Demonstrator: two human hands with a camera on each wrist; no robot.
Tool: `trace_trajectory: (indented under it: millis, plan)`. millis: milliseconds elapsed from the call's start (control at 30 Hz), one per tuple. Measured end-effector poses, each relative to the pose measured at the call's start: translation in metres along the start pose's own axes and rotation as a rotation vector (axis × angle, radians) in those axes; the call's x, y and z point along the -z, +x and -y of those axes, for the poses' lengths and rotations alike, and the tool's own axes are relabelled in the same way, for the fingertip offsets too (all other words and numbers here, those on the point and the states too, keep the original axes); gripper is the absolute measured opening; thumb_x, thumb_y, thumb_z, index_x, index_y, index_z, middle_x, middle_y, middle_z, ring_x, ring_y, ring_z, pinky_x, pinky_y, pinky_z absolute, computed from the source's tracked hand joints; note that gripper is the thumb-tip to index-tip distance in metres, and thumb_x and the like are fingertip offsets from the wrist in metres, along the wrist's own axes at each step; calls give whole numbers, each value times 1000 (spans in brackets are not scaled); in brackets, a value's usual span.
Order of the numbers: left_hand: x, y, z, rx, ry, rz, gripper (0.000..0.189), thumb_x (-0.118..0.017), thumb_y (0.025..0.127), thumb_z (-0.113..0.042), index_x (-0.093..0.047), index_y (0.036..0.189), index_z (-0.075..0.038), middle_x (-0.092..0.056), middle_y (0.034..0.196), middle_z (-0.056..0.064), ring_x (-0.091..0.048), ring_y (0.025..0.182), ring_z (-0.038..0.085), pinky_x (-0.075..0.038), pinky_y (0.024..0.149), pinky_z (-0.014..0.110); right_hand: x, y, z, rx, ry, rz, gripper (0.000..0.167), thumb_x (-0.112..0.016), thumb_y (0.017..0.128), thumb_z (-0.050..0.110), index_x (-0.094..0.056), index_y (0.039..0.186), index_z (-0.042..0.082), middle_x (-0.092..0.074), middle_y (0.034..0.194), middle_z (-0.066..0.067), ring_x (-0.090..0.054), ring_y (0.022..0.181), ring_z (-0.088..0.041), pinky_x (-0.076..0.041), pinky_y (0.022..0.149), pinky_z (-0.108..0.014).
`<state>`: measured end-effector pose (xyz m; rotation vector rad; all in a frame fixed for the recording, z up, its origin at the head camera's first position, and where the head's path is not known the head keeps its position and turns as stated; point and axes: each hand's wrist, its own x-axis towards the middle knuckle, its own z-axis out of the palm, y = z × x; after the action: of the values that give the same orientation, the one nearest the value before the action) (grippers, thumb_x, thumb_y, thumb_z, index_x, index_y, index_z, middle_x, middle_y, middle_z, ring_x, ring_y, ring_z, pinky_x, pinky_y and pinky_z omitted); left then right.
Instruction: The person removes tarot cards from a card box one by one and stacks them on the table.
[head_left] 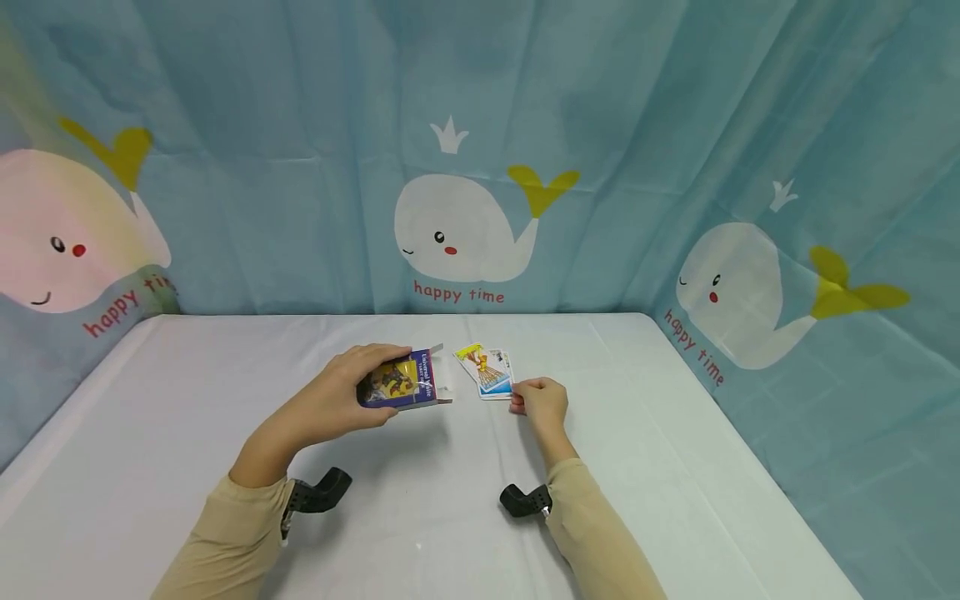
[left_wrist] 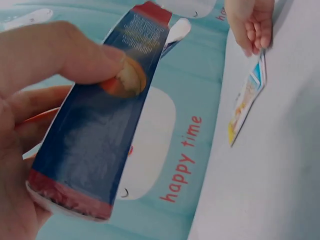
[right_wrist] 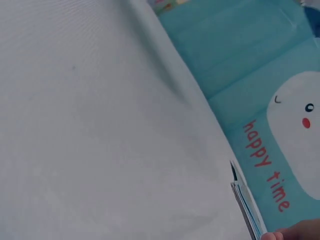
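Observation:
My left hand [head_left: 347, 392] grips a blue tarot card box [head_left: 397, 380] by its long sides, above the table. The box's right end has its white flaps unfolded. In the left wrist view the thumb presses along a narrow side of the box [left_wrist: 82, 145], near a round gold print. To the right, my right hand [head_left: 545, 406] pinches a small stack of cards [head_left: 486, 372] at its near right corner. The cards are slightly fanned, a yellow-edged picture card on top. Seen edge-on in the right wrist view, the stack [right_wrist: 246, 207] meets the fingertips [right_wrist: 272, 236].
A white cloth covers the table [head_left: 667, 467]. Behind and beside it hangs a blue curtain [head_left: 300, 208] printed with whales and "happy time". Each wrist wears a black camera mount [head_left: 321, 490] on its inner side.

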<state>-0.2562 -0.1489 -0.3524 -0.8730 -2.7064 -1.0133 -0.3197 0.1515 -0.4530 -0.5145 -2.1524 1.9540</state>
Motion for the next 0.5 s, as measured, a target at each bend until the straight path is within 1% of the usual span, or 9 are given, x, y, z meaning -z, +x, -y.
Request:
trace_trajectory:
  millis: [67, 167, 200, 300, 433, 500]
  plan:
    - [-2, 2, 4, 16, 6, -14, 72, -80, 80, -13, -49, 145, -12, -52, 145, 14, -49, 126, 35, -42, 98, 55, 4, 2, 0, -3, -2, 1, 7, -66, 84, -4, -66, 88, -10, -60, 54, -1, -58, 43, -4, -52, 47, -20]
    - [-6, 4, 9, 57, 14, -43, 73, -79, 80, -13, -48, 146, -9, -51, 146, 16, -48, 127, 36, -39, 101, 58, 9, 4, 2, -5, -24, 9, 9, -67, 84, -3, -67, 90, -10, -61, 57, -1, -59, 45, -4, -53, 49, -20]
    - [-7, 6, 12, 71, 16, -54, 73, -79, 80, -13, -48, 146, -8, -51, 145, 16, -48, 127, 36, -38, 101, 58, 10, 5, 3, -3, -32, 12, 9, -68, 84, -3, -67, 90, -10, -62, 58, -2, -59, 46, -5, -53, 49, -20]
    - [-11, 8, 20, 110, 14, -93, 72, -79, 80, -14, -48, 145, -5, -52, 144, 19, -49, 124, 37, -39, 98, 56, 13, 7, 6, -1, -49, 11, 9, -69, 85, -1, -68, 90, -9, -65, 61, -4, -61, 49, -6, -54, 51, -20]
    - [-16, 8, 32, 175, 7, -139, 73, -79, 81, -17, -47, 145, -1, -51, 144, 23, -50, 124, 39, -42, 95, 53, 16, 9, 10, 8, -29, 23, 10, -69, 85, -3, -69, 91, -10, -67, 63, -6, -63, 52, -7, -55, 53, -22]
    - [-18, 8, 37, 226, 1, -159, 74, -78, 81, -18, -46, 146, 0, -49, 145, 25, -49, 125, 41, -41, 97, 54, 17, 9, 12, 9, -11, 33, 10, -69, 85, -4, -69, 92, -12, -67, 63, -6, -64, 53, -8, -56, 55, -24]
